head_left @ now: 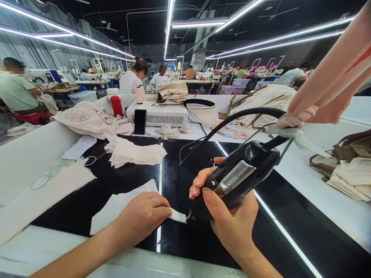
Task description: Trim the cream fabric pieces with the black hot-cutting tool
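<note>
Low over the black tabletop [72,208], my right hand [228,220] is wrapped around a black corded handheld tool [232,175] with a silver lever on its side. Its narrow metal tip points down and left, close to the end of a cream fabric piece [178,216]. My left hand [145,214] pinches that piece between thumb and fingers, its end sticking out to the right. Under and behind the left hand lies a larger white fabric panel [116,204]. A knotted pink fabric strip [321,85] holds the tool from above.
A stack of cream fabric pieces [136,152] and a lace bra [87,117] lie back left. Behind stand a phone [140,121], a red bottle [116,105] and a white vented box [162,114]. More garments [348,170] lie right. The tool's cable [220,125] arcs across the table.
</note>
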`<state>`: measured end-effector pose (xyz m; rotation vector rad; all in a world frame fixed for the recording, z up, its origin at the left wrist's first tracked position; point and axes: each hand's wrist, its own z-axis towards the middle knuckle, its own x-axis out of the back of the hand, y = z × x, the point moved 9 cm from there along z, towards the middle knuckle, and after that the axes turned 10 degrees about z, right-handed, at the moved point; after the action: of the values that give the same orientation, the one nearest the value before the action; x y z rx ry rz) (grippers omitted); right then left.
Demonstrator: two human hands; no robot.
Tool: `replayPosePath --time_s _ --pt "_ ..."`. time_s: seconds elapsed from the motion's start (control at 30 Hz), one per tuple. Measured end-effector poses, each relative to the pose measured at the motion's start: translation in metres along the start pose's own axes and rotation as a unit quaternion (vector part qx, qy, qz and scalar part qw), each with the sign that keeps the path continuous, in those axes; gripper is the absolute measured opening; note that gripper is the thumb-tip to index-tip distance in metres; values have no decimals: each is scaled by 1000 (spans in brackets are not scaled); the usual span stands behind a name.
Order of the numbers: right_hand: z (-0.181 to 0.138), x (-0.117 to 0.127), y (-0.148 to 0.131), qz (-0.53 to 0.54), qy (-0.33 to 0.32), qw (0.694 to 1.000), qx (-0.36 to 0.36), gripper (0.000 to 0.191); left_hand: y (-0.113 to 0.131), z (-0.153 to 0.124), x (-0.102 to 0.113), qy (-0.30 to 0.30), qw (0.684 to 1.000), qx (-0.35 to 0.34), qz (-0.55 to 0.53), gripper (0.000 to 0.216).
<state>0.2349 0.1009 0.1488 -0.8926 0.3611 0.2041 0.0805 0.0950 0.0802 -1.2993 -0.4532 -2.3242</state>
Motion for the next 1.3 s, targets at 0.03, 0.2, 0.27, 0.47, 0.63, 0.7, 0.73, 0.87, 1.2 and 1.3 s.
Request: replayPosePath --time_s 0.03,0.2,0.27,0.47,0.63,0.7,0.73,0.87,1.2,1.3 --pt "0 0 0 1 0 1000 0 39 1 1 0 -1 1000 -5 5 33" --pt "1 2 3 15 -3 1000 -8 40 3 4 2 3 1000 -15 25 30" --pt "1 2 5 19 -10 1000 -10 40 3 4 1 3 999 -18 32 29" --pt "2 1 6 11 -17 1000 -15 39 5 4 -11 -30 996 -35 71 27" --pt "3 0 4 17 -12 1000 -12 41 11 1 -9 -35 993 -57 102 22" --pt "3 0 4 19 -12 1000 -16 42 15 0 -8 -48 990 -72 112 18" --pt "3 0 4 20 -12 1000 -17 42 17 -1 -7 -57 989 -79 115 16" --pt "3 0 4 17 -10 1000 -20 42 20 -1 -5 -72 987 -83 119 17" --pt "4 0 3 21 -18 999 -22 41 20 -7 -11 -81 984 -86 136 17" --pt "4 -1 3 21 -20 999 -23 41 21 -7 -6 -60 986 -87 126 19"
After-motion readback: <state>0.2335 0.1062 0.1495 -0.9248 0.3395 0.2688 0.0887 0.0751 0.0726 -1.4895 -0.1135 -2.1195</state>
